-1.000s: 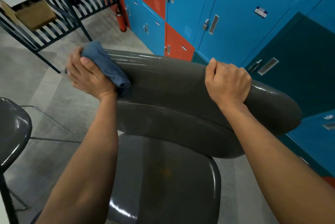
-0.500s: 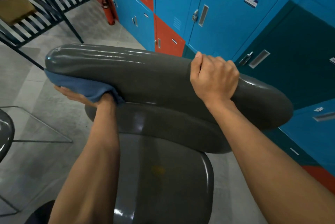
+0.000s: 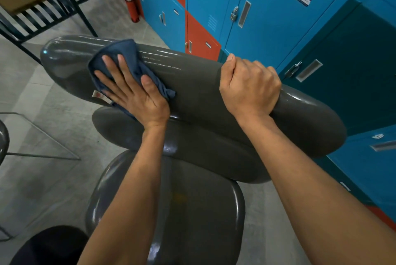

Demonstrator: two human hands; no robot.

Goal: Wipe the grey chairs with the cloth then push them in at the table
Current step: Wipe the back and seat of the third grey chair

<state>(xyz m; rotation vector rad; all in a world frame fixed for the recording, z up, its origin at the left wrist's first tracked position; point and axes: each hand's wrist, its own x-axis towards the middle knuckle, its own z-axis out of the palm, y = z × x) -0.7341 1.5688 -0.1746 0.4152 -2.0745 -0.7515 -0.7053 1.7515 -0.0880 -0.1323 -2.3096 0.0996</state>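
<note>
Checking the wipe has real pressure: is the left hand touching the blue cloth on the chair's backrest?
Touching. The head view shows the left hand pressed flat on the blue cloth, fingers spread over it against the backrest.

Left hand (image 3: 132, 93) pressing flat, fingers spread, right hand (image 3: 249, 87) gripping with fingers curled over, both forearms reaching forward

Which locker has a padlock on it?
The tall blue locker right of the orange doors: a silver padlock hangs beside its handle; no other door shows one.
</note>
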